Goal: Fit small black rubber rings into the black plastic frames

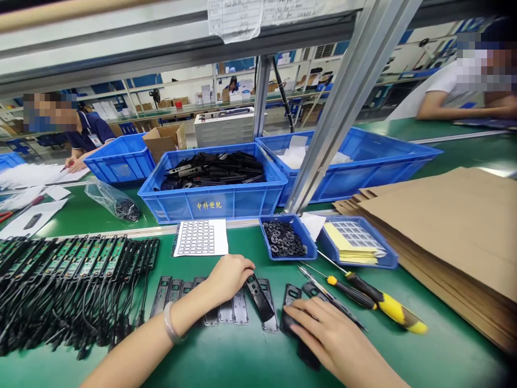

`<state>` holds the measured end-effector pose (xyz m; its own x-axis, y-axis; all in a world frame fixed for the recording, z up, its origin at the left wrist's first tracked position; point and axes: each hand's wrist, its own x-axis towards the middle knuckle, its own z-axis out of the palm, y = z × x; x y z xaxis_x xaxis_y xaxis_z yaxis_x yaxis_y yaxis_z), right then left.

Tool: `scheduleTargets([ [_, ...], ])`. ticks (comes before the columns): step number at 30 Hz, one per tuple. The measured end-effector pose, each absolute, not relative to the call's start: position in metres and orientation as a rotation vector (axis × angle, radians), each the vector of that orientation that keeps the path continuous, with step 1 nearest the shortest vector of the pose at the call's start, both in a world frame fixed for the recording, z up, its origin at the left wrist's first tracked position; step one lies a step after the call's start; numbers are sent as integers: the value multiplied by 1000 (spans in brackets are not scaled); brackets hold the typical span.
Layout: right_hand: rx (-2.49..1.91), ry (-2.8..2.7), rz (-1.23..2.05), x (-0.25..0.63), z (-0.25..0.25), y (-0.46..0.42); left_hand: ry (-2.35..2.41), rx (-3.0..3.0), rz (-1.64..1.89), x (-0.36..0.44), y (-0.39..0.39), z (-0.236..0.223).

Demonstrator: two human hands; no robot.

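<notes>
My left hand (231, 276) pinches the upper end of a black plastic casing (259, 299) and holds it tilted above the row of pieces. My right hand (329, 330) curls its fingers over dark casings (307, 355) at the row's right end; its thumb is hidden. Similar casing shells (239, 308) lie side by side on the green table, partly covered by my left forearm. Just behind the hands stands a small blue tray (307, 237) of small black parts (283, 240).
Circuit boards with black cables (92, 269) fill the left side. Screwdrivers (388, 302) and tweezers (331, 296) lie at right, beside cardboard sheets (448, 215). A blue bin (181, 202) of casings and a slanting metal post (335, 102) stand behind. Other people sit across the benches.
</notes>
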<state>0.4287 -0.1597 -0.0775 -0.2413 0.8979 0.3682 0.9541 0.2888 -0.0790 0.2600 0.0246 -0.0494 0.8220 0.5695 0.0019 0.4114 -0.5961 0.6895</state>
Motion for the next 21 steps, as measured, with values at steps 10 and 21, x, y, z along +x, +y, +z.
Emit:
scheduleTargets([
  [10,-1703,-2271,-396,424,-101,-157,653,2476,250,245,30,-38],
  [21,-1828,-1934,-274,439,-87,-197,298,2710,77,270,0,-63],
])
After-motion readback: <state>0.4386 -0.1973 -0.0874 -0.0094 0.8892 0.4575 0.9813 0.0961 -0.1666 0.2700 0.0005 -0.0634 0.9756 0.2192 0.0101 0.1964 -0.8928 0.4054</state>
